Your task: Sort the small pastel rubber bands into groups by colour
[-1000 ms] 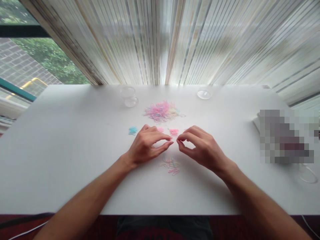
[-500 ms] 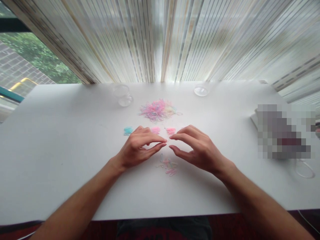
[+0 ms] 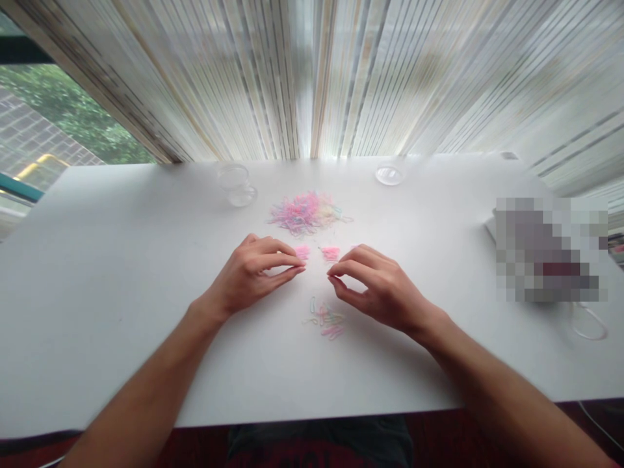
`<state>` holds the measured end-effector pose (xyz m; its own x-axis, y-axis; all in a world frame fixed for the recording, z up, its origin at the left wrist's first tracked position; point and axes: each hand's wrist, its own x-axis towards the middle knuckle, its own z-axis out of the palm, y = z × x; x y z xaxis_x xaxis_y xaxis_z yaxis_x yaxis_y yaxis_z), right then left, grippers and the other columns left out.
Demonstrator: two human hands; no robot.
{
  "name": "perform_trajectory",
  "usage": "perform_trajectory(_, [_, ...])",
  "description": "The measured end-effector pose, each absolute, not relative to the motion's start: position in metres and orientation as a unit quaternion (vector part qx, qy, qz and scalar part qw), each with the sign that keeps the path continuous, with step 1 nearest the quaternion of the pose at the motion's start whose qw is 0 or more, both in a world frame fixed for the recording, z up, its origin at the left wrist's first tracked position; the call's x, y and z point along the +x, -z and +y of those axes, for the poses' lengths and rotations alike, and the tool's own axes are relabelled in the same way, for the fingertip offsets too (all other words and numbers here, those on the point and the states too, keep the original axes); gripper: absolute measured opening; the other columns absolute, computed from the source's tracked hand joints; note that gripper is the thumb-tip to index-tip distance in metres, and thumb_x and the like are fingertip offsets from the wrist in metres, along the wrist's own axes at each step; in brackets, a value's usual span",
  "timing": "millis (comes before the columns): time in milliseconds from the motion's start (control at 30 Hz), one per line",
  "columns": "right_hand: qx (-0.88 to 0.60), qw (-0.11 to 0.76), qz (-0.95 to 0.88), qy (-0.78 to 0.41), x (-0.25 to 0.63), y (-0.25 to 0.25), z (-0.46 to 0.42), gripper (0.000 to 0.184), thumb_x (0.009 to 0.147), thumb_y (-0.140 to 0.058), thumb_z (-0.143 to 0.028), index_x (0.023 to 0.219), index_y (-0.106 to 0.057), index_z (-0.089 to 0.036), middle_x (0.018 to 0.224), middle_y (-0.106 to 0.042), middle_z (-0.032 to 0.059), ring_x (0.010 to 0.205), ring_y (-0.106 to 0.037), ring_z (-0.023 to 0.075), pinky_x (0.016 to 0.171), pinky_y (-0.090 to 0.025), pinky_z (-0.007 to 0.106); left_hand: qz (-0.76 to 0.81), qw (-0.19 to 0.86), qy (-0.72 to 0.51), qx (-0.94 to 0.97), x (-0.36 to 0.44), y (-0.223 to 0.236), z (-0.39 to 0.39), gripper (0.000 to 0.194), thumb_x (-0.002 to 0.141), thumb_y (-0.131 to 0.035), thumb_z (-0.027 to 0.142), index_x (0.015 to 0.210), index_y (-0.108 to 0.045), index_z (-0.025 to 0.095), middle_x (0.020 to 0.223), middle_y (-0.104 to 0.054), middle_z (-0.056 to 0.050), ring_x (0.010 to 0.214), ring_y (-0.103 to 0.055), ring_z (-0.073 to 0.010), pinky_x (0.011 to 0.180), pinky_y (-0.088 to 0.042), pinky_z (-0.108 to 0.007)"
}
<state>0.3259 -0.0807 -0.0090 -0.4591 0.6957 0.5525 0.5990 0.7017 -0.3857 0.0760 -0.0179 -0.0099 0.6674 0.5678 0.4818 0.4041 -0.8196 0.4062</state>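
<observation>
My left hand (image 3: 260, 270) has thumb and forefinger pinched together at the front edge of a small pink bunch of thin elastic bands (image 3: 303, 251). Whatever lies between those fingertips is too small to make out. Across a narrow gap, my right hand (image 3: 370, 279) also pinches thumb and forefinger, just below a coral-pink bunch of bands (image 3: 331, 253); its pinch content cannot be told either. Several loose pastel bands (image 3: 327, 318) lie on the table nearer to me, below both hands. Farther back spreads a large mixed pile of pink, lilac and yellowish bands (image 3: 305, 213).
Two clear round containers or lids (image 3: 238, 185) sit at the back left of the white table (image 3: 121, 312), and a clear round lid (image 3: 389, 174) at the back right. A pixelated object (image 3: 541, 250) with a white cord loop (image 3: 589, 324) occupies the right side. Striped curtains (image 3: 312, 78) hang behind.
My hands have drawn apart, the left moving left and covering the teal bunch. The right thumb and forefinger have closed from a gap into a pinch.
</observation>
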Motion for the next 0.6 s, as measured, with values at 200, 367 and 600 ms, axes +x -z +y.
perform_trajectory(200, [-0.386,0.336,-0.855,-0.084,0.327,0.014,-0.08,0.01,0.097,-0.057,-0.015,0.098,-0.066,-0.017,0.09,-0.071,0.0083,0.089,-0.067,0.0216,0.076,-0.054,0.034,0.297,0.092,-0.278,0.909,0.068,0.019,-0.009,0.011,0.095,-0.068,0.027,0.094,-0.078,0.024,0.092,-0.074,-0.001,0.077,-0.066,-0.0124,0.075,-0.038,-0.031])
perform_trajectory(367, [-0.39,0.326,-0.856,-0.096,0.327,0.016,-0.08,0.01,0.097,-0.057,-0.017,0.097,-0.067,-0.017,0.09,-0.071,0.0075,0.087,-0.066,0.0208,0.076,-0.053,0.033,0.307,0.076,-0.287,0.904,0.07,0.02,-0.01,0.01,0.095,-0.068,0.026,0.097,-0.078,0.024,0.089,-0.072,-0.001,0.072,-0.063,-0.0112,0.074,-0.037,-0.03])
perform_trajectory(600, [-0.394,0.319,-0.856,-0.101,0.328,0.014,-0.08,0.011,0.098,-0.056,-0.018,0.097,-0.067,-0.018,0.09,-0.071,0.0079,0.086,-0.066,0.0208,0.075,-0.053,0.033,0.316,0.077,-0.268,0.907,0.065,0.023,-0.007,0.011,0.095,-0.068,0.028,0.097,-0.079,0.025,0.091,-0.071,0.0,0.073,-0.064,-0.0116,0.076,-0.037,-0.03])
